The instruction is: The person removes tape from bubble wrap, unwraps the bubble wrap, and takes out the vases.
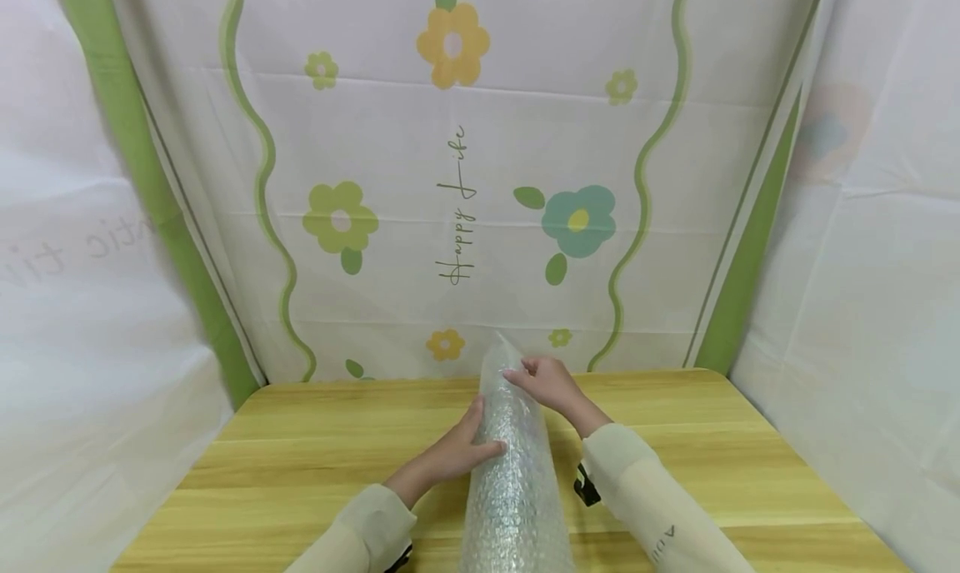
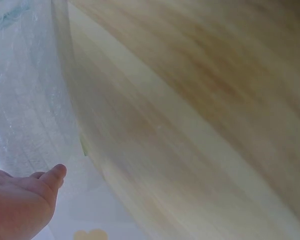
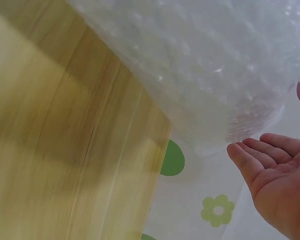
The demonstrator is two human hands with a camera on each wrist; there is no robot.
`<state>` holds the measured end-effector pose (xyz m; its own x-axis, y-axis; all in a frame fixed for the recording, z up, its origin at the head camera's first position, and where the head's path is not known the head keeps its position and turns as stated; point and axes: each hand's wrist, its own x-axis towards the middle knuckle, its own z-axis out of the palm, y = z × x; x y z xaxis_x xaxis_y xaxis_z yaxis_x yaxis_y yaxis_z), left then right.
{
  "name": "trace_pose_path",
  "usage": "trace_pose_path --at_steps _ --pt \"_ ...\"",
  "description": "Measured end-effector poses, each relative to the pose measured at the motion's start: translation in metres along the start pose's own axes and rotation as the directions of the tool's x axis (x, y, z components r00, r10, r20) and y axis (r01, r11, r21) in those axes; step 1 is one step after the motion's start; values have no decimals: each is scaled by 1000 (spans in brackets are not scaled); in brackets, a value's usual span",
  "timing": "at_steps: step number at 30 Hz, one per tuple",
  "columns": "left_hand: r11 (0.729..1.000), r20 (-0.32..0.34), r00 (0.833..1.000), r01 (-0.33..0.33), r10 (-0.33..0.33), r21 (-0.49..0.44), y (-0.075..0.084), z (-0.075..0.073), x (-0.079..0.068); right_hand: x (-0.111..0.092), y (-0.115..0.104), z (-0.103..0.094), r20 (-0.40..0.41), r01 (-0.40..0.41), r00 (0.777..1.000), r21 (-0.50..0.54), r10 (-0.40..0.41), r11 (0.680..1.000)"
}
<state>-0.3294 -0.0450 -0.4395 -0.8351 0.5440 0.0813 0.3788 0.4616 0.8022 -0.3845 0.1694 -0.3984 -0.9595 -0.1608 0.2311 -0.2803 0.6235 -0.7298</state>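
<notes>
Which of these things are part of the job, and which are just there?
Part of the job:
- bubble wrap
- left hand, touching its side
- right hand, touching it near the far end

Just there:
- wood-grain table, underneath
- flower-print backdrop

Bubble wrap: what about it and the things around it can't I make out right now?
Bubble wrap, near end: cut off by the bottom edge of the head view.
Bubble wrap, inside: its cloudy layers hide whether anything is in there, in all views.
Left hand: cut off by the left edge of the left wrist view.
Right hand: cut off by the right edge of the right wrist view.
Black object: partly hidden by the right sleeve in the head view.
</notes>
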Motion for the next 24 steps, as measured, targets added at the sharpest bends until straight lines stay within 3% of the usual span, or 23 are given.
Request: trace_pose_path --at_steps 10,16,24 --pt "1000 -2 1000 -5 5 1 0 1 1 4 -5 4 -33 -28 999 17 29 999" --pt "1000 -12 1000 -4 4 -3 -1 2 2 4 -5 4 -20 -34 999 5 34 999" --pt "1000 -15 1000 -13 13 -11 -1 3 4 4 -5 1 4 -40 999 63 40 997"
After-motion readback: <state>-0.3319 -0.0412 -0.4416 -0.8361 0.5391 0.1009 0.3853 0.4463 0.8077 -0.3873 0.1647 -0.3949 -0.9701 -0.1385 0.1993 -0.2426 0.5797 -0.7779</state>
